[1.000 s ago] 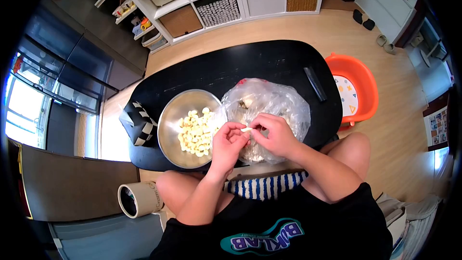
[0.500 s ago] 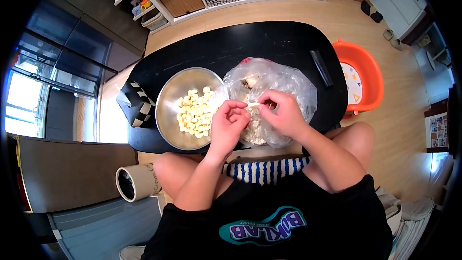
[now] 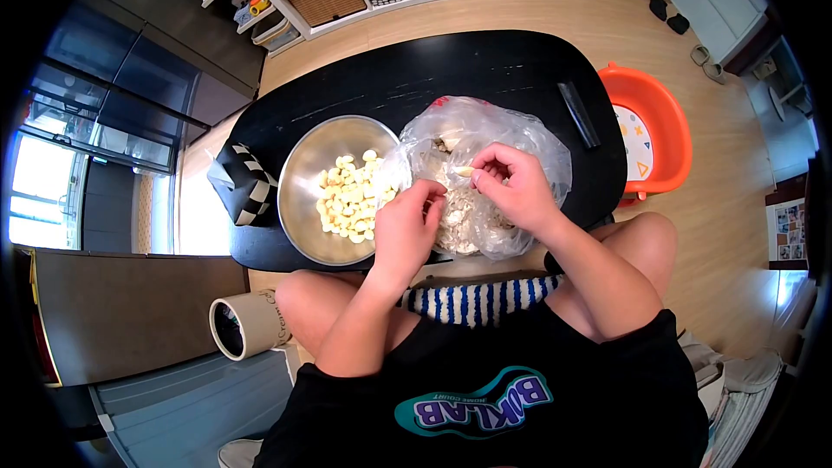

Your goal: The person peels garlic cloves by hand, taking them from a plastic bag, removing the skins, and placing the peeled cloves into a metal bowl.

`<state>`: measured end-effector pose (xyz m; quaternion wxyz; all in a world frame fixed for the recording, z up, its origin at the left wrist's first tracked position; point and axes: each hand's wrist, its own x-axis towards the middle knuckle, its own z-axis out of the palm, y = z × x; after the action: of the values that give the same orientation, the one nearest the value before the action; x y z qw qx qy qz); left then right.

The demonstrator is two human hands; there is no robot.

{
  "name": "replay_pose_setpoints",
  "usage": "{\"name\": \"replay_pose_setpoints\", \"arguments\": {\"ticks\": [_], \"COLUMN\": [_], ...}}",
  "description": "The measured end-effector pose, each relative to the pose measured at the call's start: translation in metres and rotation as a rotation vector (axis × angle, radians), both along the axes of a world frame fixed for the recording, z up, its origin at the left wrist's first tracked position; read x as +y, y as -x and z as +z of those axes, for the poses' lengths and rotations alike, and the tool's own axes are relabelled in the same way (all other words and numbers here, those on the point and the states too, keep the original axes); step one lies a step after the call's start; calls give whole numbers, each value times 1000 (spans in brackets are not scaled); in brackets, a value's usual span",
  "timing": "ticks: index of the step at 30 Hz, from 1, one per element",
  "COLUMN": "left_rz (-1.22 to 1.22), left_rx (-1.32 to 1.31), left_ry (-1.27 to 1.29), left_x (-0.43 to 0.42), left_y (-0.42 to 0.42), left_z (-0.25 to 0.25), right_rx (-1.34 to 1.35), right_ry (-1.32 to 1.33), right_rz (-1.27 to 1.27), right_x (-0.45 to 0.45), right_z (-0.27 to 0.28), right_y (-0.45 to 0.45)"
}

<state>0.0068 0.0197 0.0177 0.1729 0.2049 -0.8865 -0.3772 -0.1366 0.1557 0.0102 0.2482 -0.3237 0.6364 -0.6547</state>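
Observation:
My right hand (image 3: 514,185) pinches a small pale clove-like piece (image 3: 465,172) between thumb and fingertips, above a clear plastic bag (image 3: 542,152). Whitish, papery scraps (image 3: 461,221) lie in the bag's opening. My left hand (image 3: 409,224) is at the bag's left side, lower than the piece and apart from it, its fingers curled together; whatever they hold, if anything, is too small to make out. To the left stands a steel bowl (image 3: 299,182) with several pale yellow pieces (image 3: 348,199) in it.
The black table (image 3: 364,78) carries a dark bar-shaped object (image 3: 578,114) at the right and a black-and-white checkered item (image 3: 245,184) at the left. An orange tub (image 3: 672,134) stands beyond the right edge. A beige bin (image 3: 251,324) is at the lower left.
My hands have moved apart. The pale piece, earlier between both hands' fingertips, is now in my right hand alone. The view has shifted, so the table sits higher in it.

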Motion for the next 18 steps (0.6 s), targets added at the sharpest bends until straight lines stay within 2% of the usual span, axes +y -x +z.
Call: {"name": "replay_pose_setpoints", "arguments": {"ticks": [5,14,18], "left_rz": [-8,-39,-33], "left_rx": [-46,-39,-41], "left_ry": [143,172,158], "left_x": [0,-1,-1], "left_y": [-1,-1,-1], "left_z": [3,2,2], "right_rx": [-19,-56,19], "right_ry": [-6,2,-8], "right_rz": [2,13,-1], "right_x": [-1,-2,-1], "right_z": [-1,-1,0], "right_y": [-1,-2,-3]}}
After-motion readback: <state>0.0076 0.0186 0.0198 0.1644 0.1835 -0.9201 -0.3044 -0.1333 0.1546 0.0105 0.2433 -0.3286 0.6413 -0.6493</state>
